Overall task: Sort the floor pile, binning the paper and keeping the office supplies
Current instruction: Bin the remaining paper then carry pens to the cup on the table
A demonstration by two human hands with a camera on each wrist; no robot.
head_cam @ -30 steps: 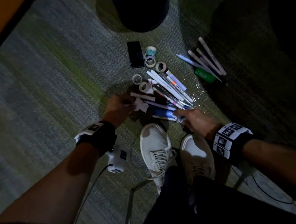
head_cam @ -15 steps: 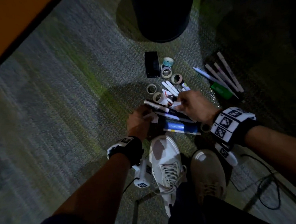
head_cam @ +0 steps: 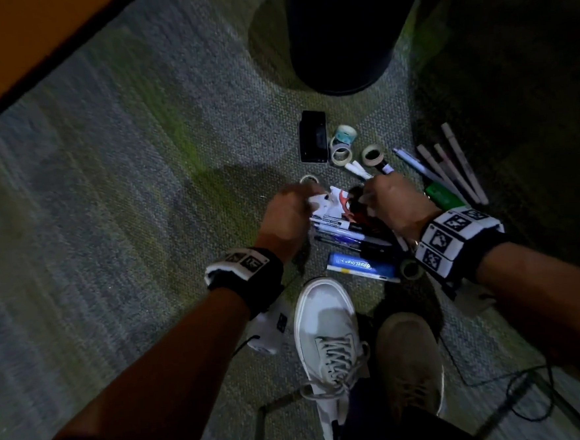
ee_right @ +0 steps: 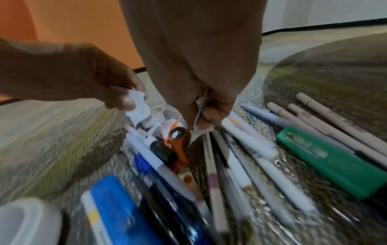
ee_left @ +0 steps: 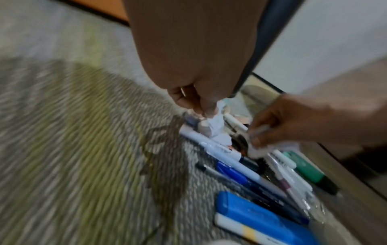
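Observation:
A pile of pens and markers (head_cam: 348, 236) lies on the carpet just ahead of my shoes, with white crumpled paper scraps (head_cam: 328, 201) on top. My left hand (head_cam: 289, 209) pinches a crumpled white scrap (ee_left: 215, 123) above the pile. My right hand (head_cam: 388, 201) pinches another white paper scrap (ee_right: 200, 119) between thumb and fingers. An orange-handled tool (ee_right: 178, 140) sits among the pens under both hands. A dark round bin (head_cam: 344, 34) stands on the carpet beyond the pile.
A black phone (head_cam: 313, 136) and several tape rolls (head_cam: 342, 147) lie between pile and bin. Pale pens (head_cam: 449, 164) and a green highlighter (head_cam: 443, 195) lie to the right, a blue highlighter (head_cam: 362, 266) near my white shoe (head_cam: 327, 327). An orange wall (head_cam: 12, 43) runs far left.
Both hands rose from the floor and came together over the pile. The right hand moved left from the blue highlighter and took a paper scrap; the left kept its scrap.

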